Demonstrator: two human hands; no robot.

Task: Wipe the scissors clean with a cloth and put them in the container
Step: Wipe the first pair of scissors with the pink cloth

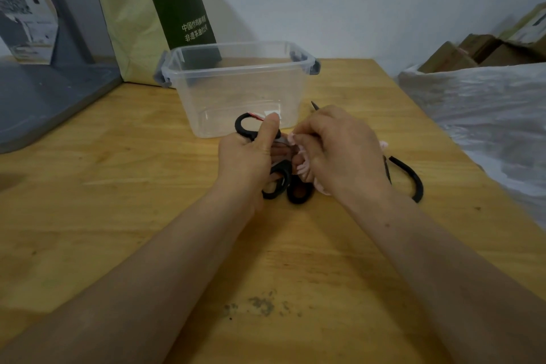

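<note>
Clear container (206,91) ahead, spare scissors (419,186) beside right hand (339,151), bag (127,23) behind.

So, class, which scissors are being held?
The pair with red string on its handle, gripped by the left hand; the pair at the right lies on the table.

White Chinese words on a bag
The dark green side of the bag (177,3) behind the container (298,89) has two lines of white writing (196,30). The top line starts 中国炒鸡 and the bottom line starts 非遗茶油. The last signs in each line are too blurry to read.
</note>
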